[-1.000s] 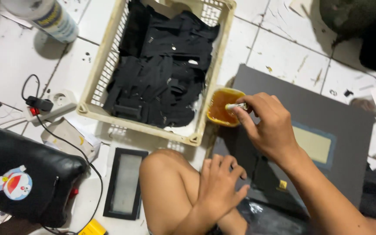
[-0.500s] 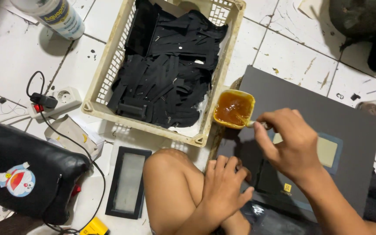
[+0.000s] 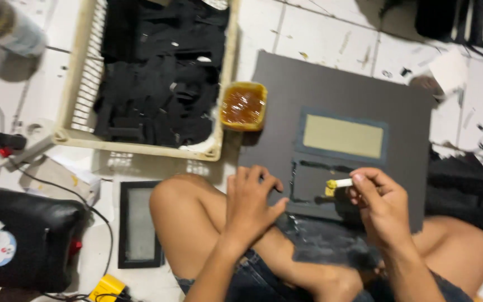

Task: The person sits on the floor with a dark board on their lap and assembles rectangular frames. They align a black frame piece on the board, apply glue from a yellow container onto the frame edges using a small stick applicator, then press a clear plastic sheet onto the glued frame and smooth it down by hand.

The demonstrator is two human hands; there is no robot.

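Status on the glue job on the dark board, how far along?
Done: shiny wet lines already run under and left of the tan rectangular panel on the dark grey board. In hand: right hand holds a small white yellow-tipped applicator at the board; left hand steadies its near edge. Left: the panel's other sides look dry; the yellow tub of amber glue holds plenty.
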